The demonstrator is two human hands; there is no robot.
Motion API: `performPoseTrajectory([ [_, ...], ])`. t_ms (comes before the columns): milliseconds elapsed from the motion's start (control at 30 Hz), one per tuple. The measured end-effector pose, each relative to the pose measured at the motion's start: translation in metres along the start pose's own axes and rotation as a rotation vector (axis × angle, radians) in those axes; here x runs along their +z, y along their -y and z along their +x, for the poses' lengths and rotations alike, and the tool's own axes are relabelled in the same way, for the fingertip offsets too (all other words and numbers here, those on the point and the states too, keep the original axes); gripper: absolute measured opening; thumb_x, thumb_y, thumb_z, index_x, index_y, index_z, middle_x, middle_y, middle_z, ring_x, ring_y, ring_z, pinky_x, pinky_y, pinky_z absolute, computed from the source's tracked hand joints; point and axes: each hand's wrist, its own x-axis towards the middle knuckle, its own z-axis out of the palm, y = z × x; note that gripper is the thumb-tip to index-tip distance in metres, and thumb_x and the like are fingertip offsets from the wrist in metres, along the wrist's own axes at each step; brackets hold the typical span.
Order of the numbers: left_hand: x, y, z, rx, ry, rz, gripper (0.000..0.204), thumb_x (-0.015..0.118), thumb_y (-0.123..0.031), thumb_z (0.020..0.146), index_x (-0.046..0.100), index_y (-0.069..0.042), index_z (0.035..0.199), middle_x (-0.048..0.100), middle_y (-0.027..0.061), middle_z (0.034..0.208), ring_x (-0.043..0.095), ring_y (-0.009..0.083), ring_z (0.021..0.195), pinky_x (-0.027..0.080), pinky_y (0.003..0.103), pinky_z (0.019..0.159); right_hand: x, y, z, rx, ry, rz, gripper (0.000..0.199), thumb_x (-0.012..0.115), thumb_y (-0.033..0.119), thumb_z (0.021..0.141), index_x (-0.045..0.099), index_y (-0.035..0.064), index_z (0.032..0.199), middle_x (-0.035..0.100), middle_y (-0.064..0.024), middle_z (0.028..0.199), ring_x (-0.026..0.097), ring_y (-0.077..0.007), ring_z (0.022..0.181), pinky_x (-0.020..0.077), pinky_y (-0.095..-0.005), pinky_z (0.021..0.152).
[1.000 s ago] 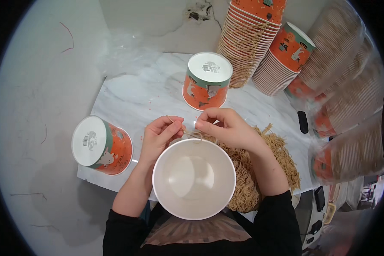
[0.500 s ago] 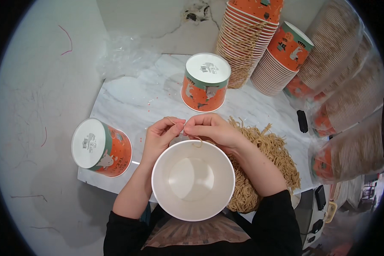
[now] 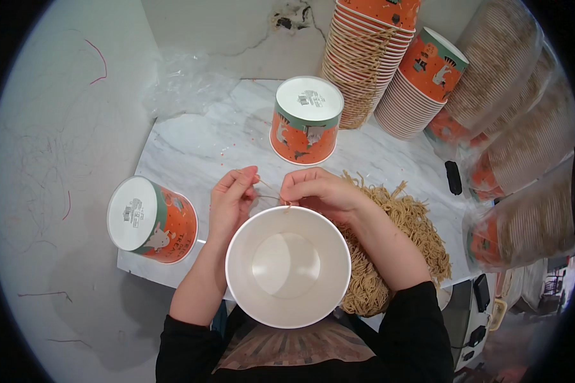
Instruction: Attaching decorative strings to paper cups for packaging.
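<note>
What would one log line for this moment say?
left hand: pinches cord | right hand: pinches cord at bucket rim | bucket: upright, empty | cord pile: right of bucket

Matt white paper bucket (image 3: 288, 265), rough tan twine bundle (image 3: 390, 242), glossy veined marble tabletop (image 3: 191, 147), crinkled clear plastic film (image 3: 185, 83)

Cup stack (image 3: 370, 38) top cut off, cord pile (image 3: 390, 242) partly behind right forearm (image 3: 390, 255), bowl (image 3: 288, 265) outside unseen.

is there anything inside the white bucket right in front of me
No, the open paper bucket shows only its bare white inside, while both hands pinch a thin cord at its far rim.
</note>
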Motion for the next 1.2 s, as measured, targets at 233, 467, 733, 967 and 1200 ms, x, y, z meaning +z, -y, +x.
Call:
performPoseTrajectory([
  [233, 0.001, -0.006, -0.001, 0.03, -0.097, -0.072, 0.016, 0.07, -0.016, 0.094, 0.068, -0.002, 0.102, 0.064, 0.0018, 0.092, 0.048, 0.0042, 0.07, 0.042, 0.021, 0.067, -0.001, 0.001, -0.002, 0.049, 0.025, -0.014, 0.007, 0.066, 0.009, 0.087, 0.068, 0.0023, 0.086, 0.068, -0.0035, 0.081, 0.063, -0.0086, 0.071, 0.0499, -0.0218, 0.067],
  [467, -0.001, -0.004, -0.001, 0.014, -0.069, -0.08, 0.014, 0.071, -0.016, 0.094, 0.069, -0.003, 0.097, 0.065, 0.0017, 0.09, 0.049, 0.0036, 0.068, 0.042, 0.021, 0.065, 0.001, 0.006, -0.006, 0.032, 0.014, -0.177, 0.013, 0.066, 0.015, 0.09, 0.069, 0.0026, 0.088, 0.067, -0.0007, 0.083, 0.06, -0.0066, 0.073, 0.0491, -0.0215, 0.069],
  [733, -0.01, -0.002, 0.0, -0.014, -0.073, -0.108, 0.013, 0.07, -0.016, 0.094, 0.069, -0.003, 0.098, 0.065, 0.0011, 0.089, 0.051, 0.0035, 0.069, 0.043, 0.02, 0.064, 0.063, 0.035, -0.059, -0.56, -0.002, -0.297, 0.04, 0.061, 0.046, 0.097, 0.06, 0.0093, 0.081, 0.061, -0.0007, 0.086, 0.055, -0.0141, 0.077, 0.0445, -0.0271, 0.073],
  [967, 0.004, -0.002, -0.003, -0.079, 0.046, -0.086, 0.022, 0.062, -0.02, 0.099, 0.064, 0.0, 0.108, 0.063, 0.0042, 0.096, 0.054, 0.0065, 0.078, 0.047, 0.023, 0.07, 0.118, 0.033, -0.118, -0.538, 0.987, 0.071, 0.037, 0.074, 0.037, 0.09, 0.07, 0.0016, 0.101, 0.063, -0.0101, 0.101, 0.059, -0.0215, 0.084, 0.0475, -0.034, 0.065],
  [1200, 0.003, -0.009, -0.006, -0.136, 0.177, -0.097, 0.029, 0.051, -0.027, 0.103, 0.062, 0.0, 0.105, 0.065, 0.0099, 0.101, 0.061, 0.0142, 0.087, 0.053, 0.029, 0.079, 0.105, 0.038, -0.113, -0.507, 1.007, 0.097, 0.048, 0.069, 0.044, 0.093, 0.069, -0.0025, 0.104, 0.06, -0.0205, 0.115, 0.062, -0.0303, 0.093, 0.052, -0.0393, 0.079],
])
